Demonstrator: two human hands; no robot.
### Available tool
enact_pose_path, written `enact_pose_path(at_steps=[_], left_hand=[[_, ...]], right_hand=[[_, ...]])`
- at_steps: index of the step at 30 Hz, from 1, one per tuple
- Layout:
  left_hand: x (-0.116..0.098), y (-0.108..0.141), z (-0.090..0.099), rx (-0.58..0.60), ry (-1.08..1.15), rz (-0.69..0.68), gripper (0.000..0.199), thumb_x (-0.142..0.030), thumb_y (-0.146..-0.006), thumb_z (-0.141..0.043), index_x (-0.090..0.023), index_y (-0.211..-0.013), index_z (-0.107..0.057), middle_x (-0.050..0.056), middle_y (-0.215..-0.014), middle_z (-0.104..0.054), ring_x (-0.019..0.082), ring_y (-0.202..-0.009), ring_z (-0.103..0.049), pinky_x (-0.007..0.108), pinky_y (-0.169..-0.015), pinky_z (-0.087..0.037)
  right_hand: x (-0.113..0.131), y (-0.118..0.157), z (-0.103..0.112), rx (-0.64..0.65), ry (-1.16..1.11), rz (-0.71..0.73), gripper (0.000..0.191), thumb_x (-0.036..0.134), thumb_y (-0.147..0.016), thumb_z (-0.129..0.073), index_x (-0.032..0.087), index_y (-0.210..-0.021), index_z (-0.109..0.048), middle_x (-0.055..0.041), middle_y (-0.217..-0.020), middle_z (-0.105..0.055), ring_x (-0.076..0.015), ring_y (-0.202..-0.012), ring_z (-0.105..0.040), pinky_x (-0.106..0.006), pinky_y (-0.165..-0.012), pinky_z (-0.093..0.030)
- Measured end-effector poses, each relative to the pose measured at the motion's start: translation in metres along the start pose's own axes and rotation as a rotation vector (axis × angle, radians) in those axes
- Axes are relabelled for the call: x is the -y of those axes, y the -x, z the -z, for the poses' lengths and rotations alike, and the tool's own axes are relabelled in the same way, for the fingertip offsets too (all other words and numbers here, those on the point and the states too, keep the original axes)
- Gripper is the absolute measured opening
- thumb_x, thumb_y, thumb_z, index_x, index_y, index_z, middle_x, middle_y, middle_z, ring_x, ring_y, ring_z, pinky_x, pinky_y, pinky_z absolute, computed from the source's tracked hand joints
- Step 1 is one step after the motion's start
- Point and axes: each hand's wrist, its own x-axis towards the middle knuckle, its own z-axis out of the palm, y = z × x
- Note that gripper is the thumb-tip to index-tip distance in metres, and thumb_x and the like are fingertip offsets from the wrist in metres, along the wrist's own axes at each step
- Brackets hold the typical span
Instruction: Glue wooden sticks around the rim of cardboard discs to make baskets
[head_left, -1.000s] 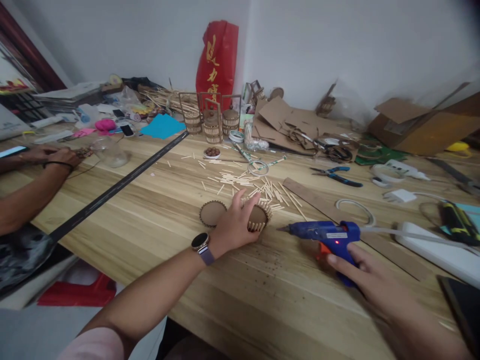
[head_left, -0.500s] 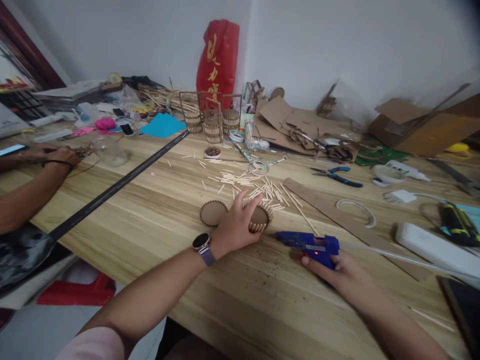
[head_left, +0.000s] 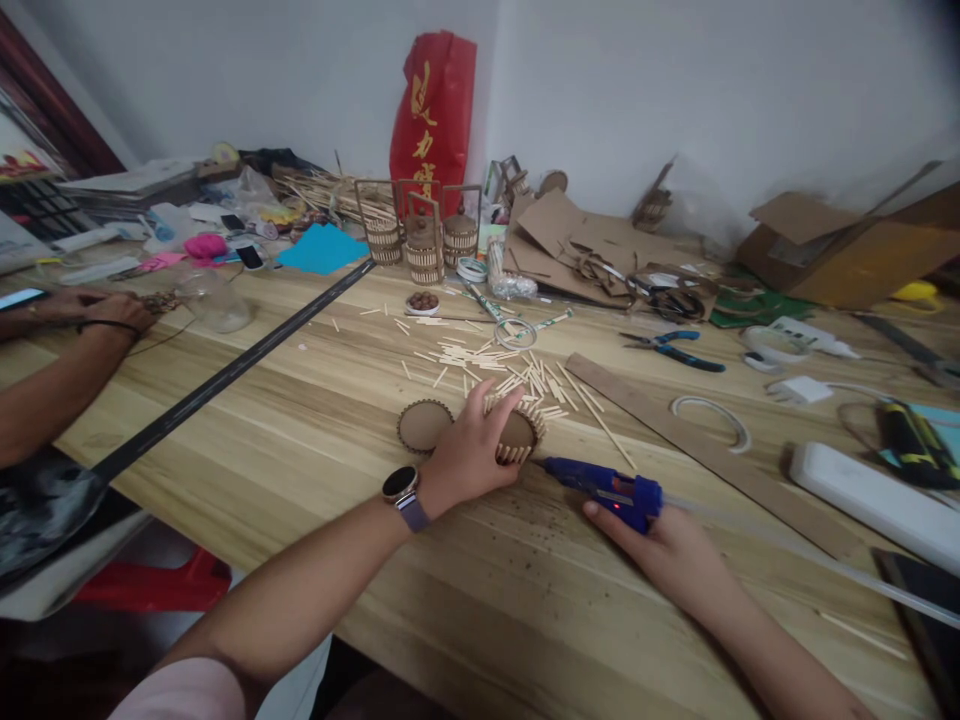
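Observation:
My left hand (head_left: 472, 450), with a watch at the wrist, grips a small round cardboard basket (head_left: 519, 432) edged with short upright sticks. My right hand (head_left: 656, 540) is wrapped round a blue hot glue gun (head_left: 607, 488), whose red light is lit. Its nozzle points left, close to the basket's lower right side; whether it touches I cannot tell. Left of my left hand lies a round cardboard disc with a scalloped rim (head_left: 425, 427). Loose short wooden sticks (head_left: 480, 355) are scattered just beyond the basket.
Finished little baskets with tall handles (head_left: 425, 250) stand at the back by a red bag (head_left: 433, 110). Blue-handled pliers (head_left: 679, 350), a cardboard strip (head_left: 690, 440) and a white power strip (head_left: 870, 500) lie to the right. Another person's hands (head_left: 112, 310) work at the far left.
My right hand has moved the glue gun left, bringing its nozzle nearer the basket. My left hand keeps its hold in the same place.

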Motion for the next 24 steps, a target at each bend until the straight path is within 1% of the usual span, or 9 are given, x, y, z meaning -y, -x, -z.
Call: enact_pose_path(at_steps=[3, 8, 14, 20, 24], left_hand=[[-0.0002, 0.0001, 0.0, 0.007, -0.005, 0.003, 0.092, -0.019, -0.065, -0.071, -0.027, -0.145, -0.026, 0.014, -0.15, -0.016, 0.036, -0.129, -0.041, 0.048, -0.098, -0.048], [-0.0001, -0.0001, -0.0007, -0.005, -0.01, -0.008, 0.093, -0.019, -0.065, -0.072, -0.027, -0.145, -0.025, 0.014, -0.149, -0.017, 0.036, -0.132, -0.038, 0.048, -0.1, -0.046], [-0.0001, 0.0001, -0.0006, -0.001, -0.016, -0.004, 0.094, -0.019, -0.065, -0.072, -0.028, -0.146, -0.024, 0.014, -0.149, -0.016, 0.036, -0.128, -0.042, 0.048, -0.097, -0.048], [-0.0009, 0.0004, -0.0003, 0.001, -0.006, -0.001, 0.093, -0.019, -0.066, -0.072, -0.028, -0.145, -0.025, 0.014, -0.15, -0.016, 0.035, -0.129, -0.042, 0.047, -0.098, -0.048], [-0.0013, 0.0005, 0.0, 0.0, 0.005, 0.002, 0.093, -0.018, -0.066, -0.071, -0.029, -0.145, -0.024, 0.012, -0.15, -0.016, 0.034, -0.128, -0.042, 0.046, -0.099, -0.047]], right_hand=[[0.0005, -0.0006, -0.001, -0.006, 0.019, -0.001, 0.04, 0.053, -0.081, -0.049, 0.026, -0.094, -0.076, -0.0034, -0.088, -0.079, -0.0292, -0.082, -0.073, -0.036, -0.068, -0.058], [0.0004, -0.0009, -0.0011, 0.004, 0.042, -0.033, 0.044, 0.055, -0.081, -0.047, 0.025, -0.092, -0.076, -0.0047, -0.086, -0.079, -0.0308, -0.084, -0.073, -0.038, -0.069, -0.058], [0.0011, -0.0022, -0.002, -0.022, 0.049, -0.002, 0.04, 0.052, -0.081, -0.049, 0.025, -0.094, -0.075, -0.0045, -0.087, -0.079, -0.0293, -0.082, -0.073, -0.036, -0.069, -0.058], [-0.0002, -0.0026, -0.0035, 0.002, 0.048, -0.02, 0.046, 0.054, -0.081, -0.046, 0.023, -0.099, -0.075, -0.0063, -0.096, -0.078, -0.0307, -0.092, -0.072, -0.038, -0.075, -0.057], [-0.0011, -0.003, -0.0039, -0.007, 0.024, 0.006, 0.042, 0.053, -0.082, -0.049, 0.025, -0.099, -0.074, -0.0044, -0.098, -0.078, -0.0298, -0.092, -0.072, -0.038, -0.077, -0.057]])
